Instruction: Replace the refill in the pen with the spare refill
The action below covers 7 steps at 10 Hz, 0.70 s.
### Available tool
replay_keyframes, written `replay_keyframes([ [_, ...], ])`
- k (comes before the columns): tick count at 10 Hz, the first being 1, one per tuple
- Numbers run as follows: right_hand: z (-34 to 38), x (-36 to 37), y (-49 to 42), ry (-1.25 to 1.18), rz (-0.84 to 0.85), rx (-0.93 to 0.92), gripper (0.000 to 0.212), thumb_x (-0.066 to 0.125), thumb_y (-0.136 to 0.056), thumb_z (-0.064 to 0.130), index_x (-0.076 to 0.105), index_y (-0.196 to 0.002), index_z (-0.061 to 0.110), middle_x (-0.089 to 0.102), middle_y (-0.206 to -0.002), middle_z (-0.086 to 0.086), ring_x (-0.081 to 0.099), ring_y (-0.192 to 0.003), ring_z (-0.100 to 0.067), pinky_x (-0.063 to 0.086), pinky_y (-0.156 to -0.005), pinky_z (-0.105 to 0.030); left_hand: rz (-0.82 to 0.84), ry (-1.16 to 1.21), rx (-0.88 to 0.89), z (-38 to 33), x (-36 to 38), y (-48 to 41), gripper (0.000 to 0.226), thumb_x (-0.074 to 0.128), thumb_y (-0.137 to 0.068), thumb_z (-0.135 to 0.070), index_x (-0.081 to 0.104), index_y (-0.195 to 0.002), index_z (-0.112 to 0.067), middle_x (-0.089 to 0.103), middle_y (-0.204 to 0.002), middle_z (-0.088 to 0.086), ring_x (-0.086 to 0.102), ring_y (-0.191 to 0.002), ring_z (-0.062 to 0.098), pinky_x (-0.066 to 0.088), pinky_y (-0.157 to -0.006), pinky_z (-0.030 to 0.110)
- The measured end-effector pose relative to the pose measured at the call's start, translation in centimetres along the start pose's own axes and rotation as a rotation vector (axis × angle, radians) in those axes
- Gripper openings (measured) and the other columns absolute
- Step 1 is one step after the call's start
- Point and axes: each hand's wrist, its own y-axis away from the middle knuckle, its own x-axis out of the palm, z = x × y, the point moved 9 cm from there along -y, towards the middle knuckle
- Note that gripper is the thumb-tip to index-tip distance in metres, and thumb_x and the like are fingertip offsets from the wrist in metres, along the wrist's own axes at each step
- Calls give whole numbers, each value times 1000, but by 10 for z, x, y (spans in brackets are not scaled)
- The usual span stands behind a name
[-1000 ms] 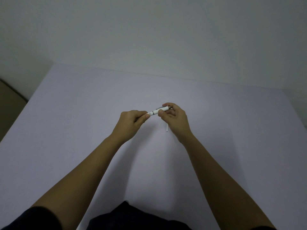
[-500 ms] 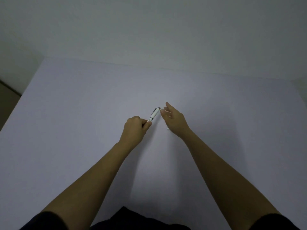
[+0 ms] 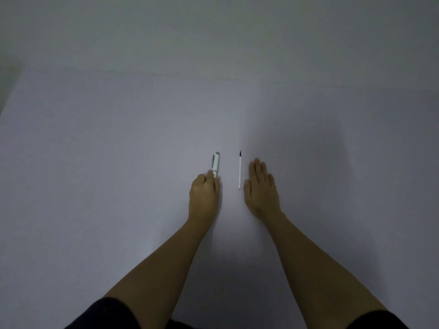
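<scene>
A white pen with a metal clip lies on the pale table, pointing away from me. My left hand rests on the table with its fingers curled around the pen's near end. Just to the right of the pen lies a thin white refill with a dark tip at its far end, apart from both hands. My right hand lies flat, palm down, to the right of the refill, fingers extended and holding nothing.
A plain wall rises behind the table's far edge. The table's left edge runs diagonally at the far left. My dark sleeves show at the bottom of the view.
Both hands held the pen above the table a second ago. The right hand let go and now lies flat; the left hand lowered the pen to the table. The refill is now fully visible.
</scene>
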Motion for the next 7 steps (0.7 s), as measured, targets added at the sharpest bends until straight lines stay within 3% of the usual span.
replay_keyframes([
  [2,0,-1,2,26,-104,-14,56,35,-96,23,16,-147,7,15,-158,-11,12,-146,-26,11,-118,-41,-22,166,-173,17,16,-5,29,42,-98,-26,58,-105,-2,58,-90,12,50,-74,17,32,-66,22],
  [3,-2,-2,2,20,-122,-18,56,36,-96,23,17,-146,7,17,-157,-11,14,-146,-26,12,-117,-42,-7,14,-79,8,16,-5,33,43,-97,-25,56,-117,-2,61,-101,19,56,-91,32,44,-74,36],
  [5,-2,0,3,-11,-69,-21,56,32,-97,24,11,-147,9,10,-159,-9,6,-147,-22,4,-118,-38,-27,-172,68,-15,5,-3,36,50,-95,-20,58,-109,11,61,-84,28,58,-76,37,49,-64,43],
  [7,10,-23,7,-66,-105,-34,56,30,-98,24,10,-147,6,7,-159,-10,5,-147,-21,4,-118,-37,-102,-155,65,-21,-22,-6,36,48,-95,-20,55,-110,12,59,-87,29,57,-80,38,48,-67,45],
])
